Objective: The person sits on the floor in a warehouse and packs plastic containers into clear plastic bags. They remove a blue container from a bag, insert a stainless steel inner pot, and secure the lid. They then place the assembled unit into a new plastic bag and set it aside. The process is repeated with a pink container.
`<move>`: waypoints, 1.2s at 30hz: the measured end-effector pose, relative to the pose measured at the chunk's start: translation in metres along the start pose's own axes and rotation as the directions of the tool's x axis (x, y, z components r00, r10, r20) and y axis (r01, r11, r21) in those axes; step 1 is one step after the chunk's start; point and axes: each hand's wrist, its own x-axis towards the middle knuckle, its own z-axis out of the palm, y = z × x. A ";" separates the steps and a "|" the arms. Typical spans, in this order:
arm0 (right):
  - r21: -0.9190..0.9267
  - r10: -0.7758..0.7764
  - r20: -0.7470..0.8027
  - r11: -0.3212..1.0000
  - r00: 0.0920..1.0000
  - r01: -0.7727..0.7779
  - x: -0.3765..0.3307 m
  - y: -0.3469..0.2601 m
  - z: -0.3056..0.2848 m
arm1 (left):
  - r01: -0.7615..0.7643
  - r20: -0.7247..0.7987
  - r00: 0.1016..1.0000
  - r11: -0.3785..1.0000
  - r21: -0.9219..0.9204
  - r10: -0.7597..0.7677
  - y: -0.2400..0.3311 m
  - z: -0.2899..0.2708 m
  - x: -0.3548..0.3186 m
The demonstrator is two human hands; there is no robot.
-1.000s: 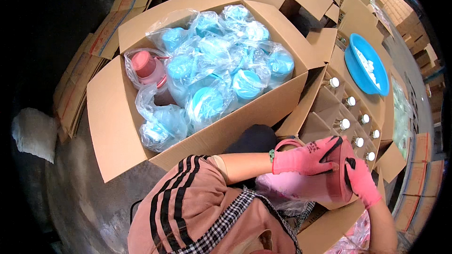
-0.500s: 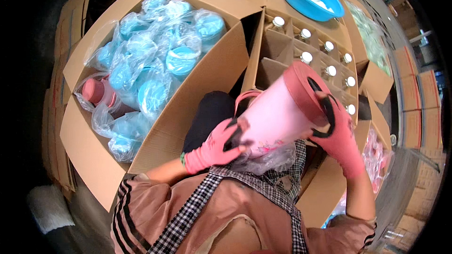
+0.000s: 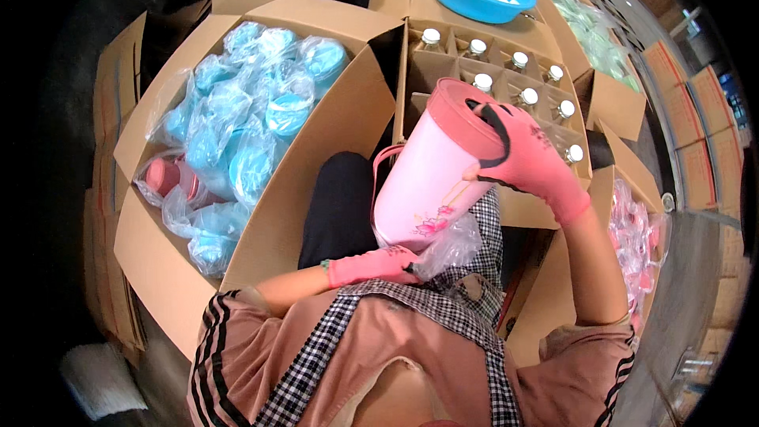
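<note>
A pink jug (image 3: 431, 174) with a darker pink lid, a side handle and a printed flower leans over my lap. My right hand (image 3: 526, 146), in a pink glove with black fingertips, is closed on its lid end. A crumpled clear plastic bag (image 3: 455, 247) hangs about the jug's lower end. There my gloved left hand (image 3: 375, 266) is closed, fingers at the bag; the jug and the bag partly hide them. Left of my knee stands a carton (image 3: 316, 150) of blue bagged jugs (image 3: 253, 162), with one pink bagged jug (image 3: 164, 177) among them.
Ahead, a divided carton (image 3: 402, 83) holds several glass bottles with white caps (image 3: 477, 49). Behind it sits a blue basin (image 3: 474, 8) of small white pieces. Cartons with green bagged items (image 3: 593, 35) and pink bagged items (image 3: 632, 245) stand on the right.
The jug has tipped more upright and shifted left. My left hand has slid from its side down to the bag at its base. My right hand has moved left with the lid.
</note>
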 end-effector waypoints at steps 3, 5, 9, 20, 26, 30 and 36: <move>-0.047 -0.104 -0.091 0.994 0.990 0.100 0.002 0.016 0.017 | -0.001 -0.058 0.998 0.913 -0.408 -0.025 0.009 -0.020 -0.025; -0.162 -0.138 -0.094 0.979 0.986 0.121 -0.002 0.014 0.017 | 0.127 -0.142 0.944 0.724 -0.678 -0.299 0.040 -0.052 -0.049; -0.262 -0.195 -0.121 0.952 0.973 0.159 -0.013 -0.019 -0.010 | 0.053 -0.970 0.202 0.988 0.146 0.133 -0.027 -0.086 -0.154; -0.238 -0.391 0.067 0.887 0.918 0.395 0.010 -0.067 -0.030 | -0.565 -0.949 -0.204 0.764 0.313 0.239 0.096 -0.230 -0.194; -0.127 -0.373 0.051 0.918 0.926 0.377 0.031 -0.070 -0.008 | -0.118 -0.864 0.021 0.860 0.497 0.503 0.097 -0.182 -0.132; 0.109 -0.358 0.025 0.929 0.933 0.354 0.053 -0.058 0.000 | -0.031 -0.126 0.651 0.192 0.981 0.748 0.109 -0.157 -0.091; 0.861 -0.164 0.208 0.499 0.964 -0.101 0.069 -0.033 -0.015 | 0.034 -0.313 0.594 0.366 0.930 0.740 0.102 -0.160 -0.076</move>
